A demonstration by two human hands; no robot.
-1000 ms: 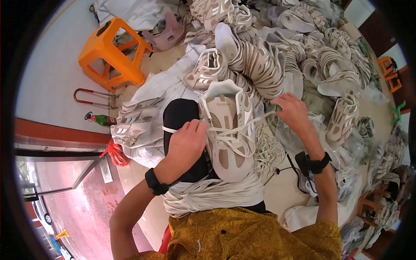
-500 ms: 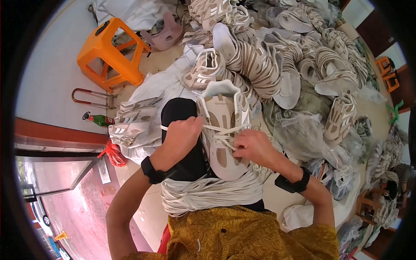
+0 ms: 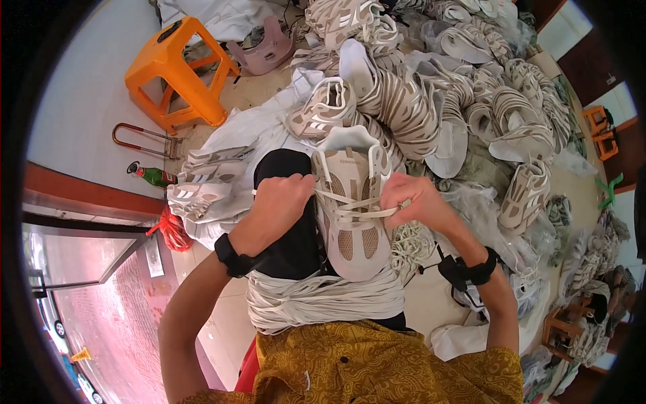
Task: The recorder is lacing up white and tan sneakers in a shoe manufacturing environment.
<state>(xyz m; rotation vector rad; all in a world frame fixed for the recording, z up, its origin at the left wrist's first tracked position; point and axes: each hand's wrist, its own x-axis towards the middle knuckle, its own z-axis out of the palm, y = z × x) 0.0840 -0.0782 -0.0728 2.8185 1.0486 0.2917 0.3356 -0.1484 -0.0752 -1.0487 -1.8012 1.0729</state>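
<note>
shoe [image 3: 356, 237]: beige and white, toe toward the patterned yellow shirt [image 3: 383, 357], just right of the black-clad left thigh [image 3: 289, 246]
lace [image 3: 369, 215]: off-white, crossed over the shoe's front
left hand [image 3: 282, 204]: fingers closed on the lace by the shoe's left edge
right hand [image 3: 418, 200]: pinching the lace at the right edge
lace bundle [image 3: 326, 303]: just below the toe
shoe pile [image 3: 410, 114]: beyond the shoe

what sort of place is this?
Likely a small shoe workshop: beige shoe uppers heaped in stacks, a thick bundle of pale laces across the person's lap, and one shoe there with its lace pinched in both hands.
</note>
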